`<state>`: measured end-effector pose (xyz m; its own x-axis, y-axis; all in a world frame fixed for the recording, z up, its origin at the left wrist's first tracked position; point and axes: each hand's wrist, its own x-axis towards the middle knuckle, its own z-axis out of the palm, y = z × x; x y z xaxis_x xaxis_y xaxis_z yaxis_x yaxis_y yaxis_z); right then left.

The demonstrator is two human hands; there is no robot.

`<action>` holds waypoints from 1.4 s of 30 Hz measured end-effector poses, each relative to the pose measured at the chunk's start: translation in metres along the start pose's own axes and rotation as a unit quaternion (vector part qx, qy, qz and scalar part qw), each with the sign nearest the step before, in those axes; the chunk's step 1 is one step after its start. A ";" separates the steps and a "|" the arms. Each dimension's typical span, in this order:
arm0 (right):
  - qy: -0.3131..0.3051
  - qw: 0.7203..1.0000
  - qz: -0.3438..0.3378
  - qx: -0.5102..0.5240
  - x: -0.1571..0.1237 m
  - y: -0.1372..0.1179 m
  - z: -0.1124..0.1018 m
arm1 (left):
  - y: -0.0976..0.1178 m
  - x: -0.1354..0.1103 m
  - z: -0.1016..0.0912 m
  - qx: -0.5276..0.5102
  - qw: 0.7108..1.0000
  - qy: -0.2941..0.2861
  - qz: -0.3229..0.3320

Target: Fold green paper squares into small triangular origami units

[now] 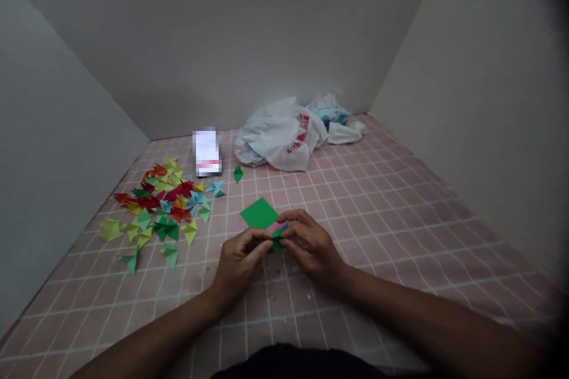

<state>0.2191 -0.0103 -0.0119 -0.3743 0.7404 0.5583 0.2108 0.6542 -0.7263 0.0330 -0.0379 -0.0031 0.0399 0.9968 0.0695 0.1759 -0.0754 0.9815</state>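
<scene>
Between my two hands is a small folded piece of green origami paper (277, 243), pinched from both sides. My left hand (240, 257) grips its left edge with thumb and forefinger. The fingertips of my right hand (313, 249) press on its right side, and they hide part of it. Just beyond the hands lies a flat green paper square (259, 212), with pink and blue paper edges showing at its lower right. To the left spreads a pile of folded paper cranes (166, 228) in red, orange, yellow, green and blue. A single green folded piece (238, 174) sits apart, farther back.
A phone with a lit, blurred screen (207, 152) stands behind the pile. White plastic bags (284, 130) are heaped against the back wall. Pink checked cloth (400, 231) covers the surface, and pale walls rise at the left, back and right.
</scene>
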 end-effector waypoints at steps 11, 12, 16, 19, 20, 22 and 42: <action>0.007 0.955 0.214 0.204 0.002 0.000 -0.003 | 0.003 0.003 -0.007 0.066 0.993 -0.019 0.095; 0.008 0.927 0.268 0.263 0.002 0.000 -0.002 | 0.002 0.003 -0.008 0.058 0.993 -0.022 0.099; 0.000 0.800 0.405 0.442 0.002 -0.001 0.002 | -0.004 0.004 -0.010 0.051 0.987 -0.068 0.134; -0.015 0.767 0.428 0.478 0.002 -0.002 0.003 | -0.004 0.005 -0.011 0.081 0.984 -0.080 0.136; -0.017 0.765 0.429 0.479 0.002 -0.002 0.003 | -0.003 0.005 -0.012 0.086 0.985 -0.075 0.127; -0.020 0.771 0.424 0.474 0.002 -0.002 0.003 | -0.003 0.005 -0.011 0.078 0.991 -0.058 0.097; -0.039 0.931 0.230 0.279 0.003 -0.003 -0.001 | 0.002 0.003 -0.007 -0.022 0.999 -0.019 0.013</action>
<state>0.2180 -0.0100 -0.0081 -0.4297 0.8947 0.1216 -0.1295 0.0722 -0.9890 0.0265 -0.0349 -0.0001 0.0806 0.9927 0.0894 0.1308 -0.0995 0.9864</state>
